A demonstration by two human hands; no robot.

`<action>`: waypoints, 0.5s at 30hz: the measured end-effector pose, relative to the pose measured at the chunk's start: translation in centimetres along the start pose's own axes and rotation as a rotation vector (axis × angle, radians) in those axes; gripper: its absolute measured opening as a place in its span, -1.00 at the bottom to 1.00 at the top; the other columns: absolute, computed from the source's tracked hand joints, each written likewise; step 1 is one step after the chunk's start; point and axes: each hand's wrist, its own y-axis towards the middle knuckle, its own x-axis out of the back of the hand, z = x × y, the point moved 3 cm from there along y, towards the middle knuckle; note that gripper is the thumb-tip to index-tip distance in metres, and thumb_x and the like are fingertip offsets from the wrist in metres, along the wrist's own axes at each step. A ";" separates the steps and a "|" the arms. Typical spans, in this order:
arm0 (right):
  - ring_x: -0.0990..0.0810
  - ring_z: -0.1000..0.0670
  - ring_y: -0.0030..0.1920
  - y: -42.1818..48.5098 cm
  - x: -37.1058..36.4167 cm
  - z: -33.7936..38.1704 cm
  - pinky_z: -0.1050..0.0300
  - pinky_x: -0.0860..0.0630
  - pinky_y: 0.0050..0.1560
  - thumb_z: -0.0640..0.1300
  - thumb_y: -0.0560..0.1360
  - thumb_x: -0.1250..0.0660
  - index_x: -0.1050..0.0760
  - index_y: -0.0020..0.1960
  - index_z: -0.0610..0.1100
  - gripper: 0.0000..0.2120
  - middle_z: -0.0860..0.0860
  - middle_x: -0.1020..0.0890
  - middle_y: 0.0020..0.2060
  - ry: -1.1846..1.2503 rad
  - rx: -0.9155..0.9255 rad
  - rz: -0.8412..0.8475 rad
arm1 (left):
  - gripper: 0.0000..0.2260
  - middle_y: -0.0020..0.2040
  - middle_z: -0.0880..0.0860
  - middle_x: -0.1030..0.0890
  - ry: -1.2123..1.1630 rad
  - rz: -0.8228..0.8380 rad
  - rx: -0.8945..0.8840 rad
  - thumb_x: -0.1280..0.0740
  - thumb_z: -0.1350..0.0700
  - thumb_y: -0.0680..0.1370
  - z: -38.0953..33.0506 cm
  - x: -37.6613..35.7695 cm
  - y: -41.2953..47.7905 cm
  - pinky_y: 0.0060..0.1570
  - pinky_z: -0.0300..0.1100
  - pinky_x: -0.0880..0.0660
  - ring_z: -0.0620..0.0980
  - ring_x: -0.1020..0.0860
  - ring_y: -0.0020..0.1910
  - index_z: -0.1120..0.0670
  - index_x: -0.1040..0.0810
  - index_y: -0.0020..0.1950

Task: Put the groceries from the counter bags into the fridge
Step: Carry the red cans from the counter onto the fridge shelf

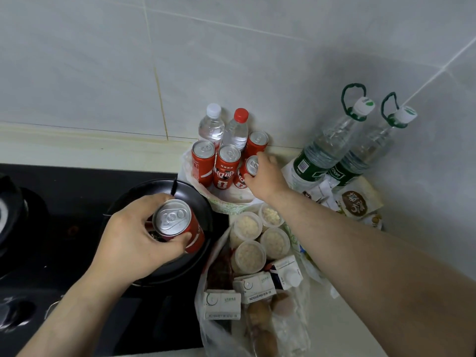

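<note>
My left hand point(134, 235) grips a red soda can point(177, 225) from the side, held over the black pan on the stove. My right hand point(265, 176) reaches into a white plastic bag point(226, 199) by the wall and closes around the top of another red can point(247, 171). Three more red cans point(226, 166) stand upright in that bag, with two small water bottles point(224, 127) behind them. A nearer clear bag point(221, 328) holds round lidded tubs point(260, 235), small white cartons point(252, 284) and brown round items.
A black stove point(64, 202) with a black pan point(203, 202) fills the left. Two large green-labelled water bottles point(334, 150) with loop handles lean in the corner at right, with snack packets point(358, 199) below them. Tiled walls close the back and right.
</note>
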 end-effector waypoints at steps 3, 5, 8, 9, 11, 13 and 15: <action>-0.54 -0.12 0.12 -0.1 -0.8 0.1 -0.13 -0.51 0.17 -0.07 0.42 -0.47 -0.30 0.25 -0.05 -0.50 -0.08 -0.51 0.14 0.013 0.017 0.040 | -0.56 -0.02 -0.26 -0.61 0.008 -0.034 0.022 -0.41 -0.17 0.13 0.2 0.0 -0.6 -0.09 -0.32 -0.51 -0.23 -0.60 -0.07 -0.16 -0.58 -0.01; -0.57 -0.09 0.06 -0.4 -1.0 0.1 -0.08 -0.53 0.11 -0.05 0.36 -0.52 -0.33 0.17 -0.02 -0.50 -0.02 -0.58 0.05 0.049 0.019 0.012 | -0.55 -0.01 -0.26 -0.60 0.013 -0.060 0.028 -0.41 -0.18 0.13 0.3 0.1 -1.0 -0.07 -0.33 -0.51 -0.25 -0.59 -0.07 -0.17 -0.58 0.00; -0.60 -0.01 0.01 -1.2 0.1 -0.2 0.06 -0.54 0.04 -0.08 0.31 -0.55 -0.37 0.12 0.02 -0.51 0.11 -0.60 -0.07 0.176 -0.002 -0.031 | -0.51 0.01 -0.25 -0.60 0.011 -0.122 0.036 -0.42 -0.17 0.13 0.6 0.9 -2.1 -0.04 -0.41 -0.48 -0.27 -0.59 -0.07 -0.10 -0.59 0.04; -0.59 0.04 0.00 -1.7 0.8 -0.3 0.11 -0.52 0.02 -0.10 0.32 -0.55 -0.37 0.13 0.03 -0.51 0.17 -0.57 -0.10 0.221 -0.001 -0.050 | -0.51 0.01 -0.24 -0.60 0.002 -0.147 0.038 -0.42 -0.16 0.14 0.6 1.3 -2.6 -0.05 -0.45 -0.46 -0.27 -0.59 -0.08 -0.08 -0.59 0.04; -0.55 0.11 -0.03 -2.8 2.6 -0.2 0.19 -0.46 -0.01 -0.09 0.34 -0.56 -0.38 0.18 0.02 -0.49 0.22 -0.53 -0.10 0.266 0.027 -0.102 | -0.55 -0.01 -0.21 -0.61 -0.029 -0.200 0.044 -0.43 -0.14 0.15 0.6 2.1 -3.6 -0.07 -0.49 -0.43 -0.27 -0.59 -0.10 -0.11 -0.57 0.01; -0.54 0.16 -0.08 -4.1 4.2 0.2 0.27 -0.43 -0.08 -0.06 0.33 -0.57 -0.39 0.19 0.01 -0.47 0.23 -0.52 -0.09 0.288 0.060 -0.167 | -0.60 -0.03 -0.22 -0.62 -0.060 -0.256 0.058 -0.44 -0.13 0.16 0.4 2.7 -4.7 -0.07 -0.50 -0.44 -0.30 -0.59 -0.12 -0.16 -0.55 -0.02; -0.54 0.24 -0.11 -5.7 5.7 1.0 0.37 -0.40 -0.16 -0.05 0.32 -0.58 -0.40 0.17 0.01 -0.48 0.24 -0.53 -0.10 0.345 0.081 -0.204 | -0.62 -0.06 -0.28 -0.62 -0.064 -0.321 0.095 -0.43 -0.14 0.15 0.4 3.1 -5.8 -0.08 -0.50 -0.45 -0.32 -0.58 -0.14 -0.19 -0.54 -0.05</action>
